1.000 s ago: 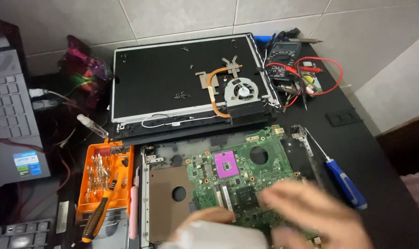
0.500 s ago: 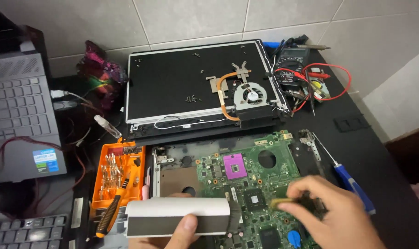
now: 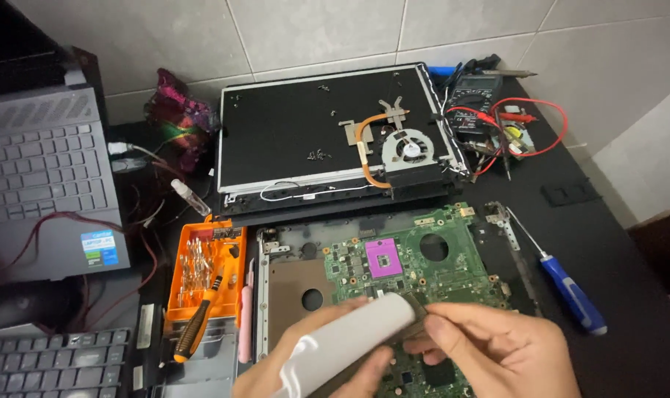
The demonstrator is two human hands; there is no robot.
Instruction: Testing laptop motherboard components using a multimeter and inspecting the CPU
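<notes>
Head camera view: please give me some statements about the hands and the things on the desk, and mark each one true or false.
1. The left hand holds a white tube over the green circuit board. True.
2. The blue-handled screwdriver lies left of the board. False: it lies to the right of the board.
3. The cooling fan with copper pipe rests on the dark panel. True.
4. The orange bit case is shut. False: it lies open, with bits showing.
5. The right hand grips the blue-handled screwdriver. False: its fingers meet the end of the white tube.
</notes>
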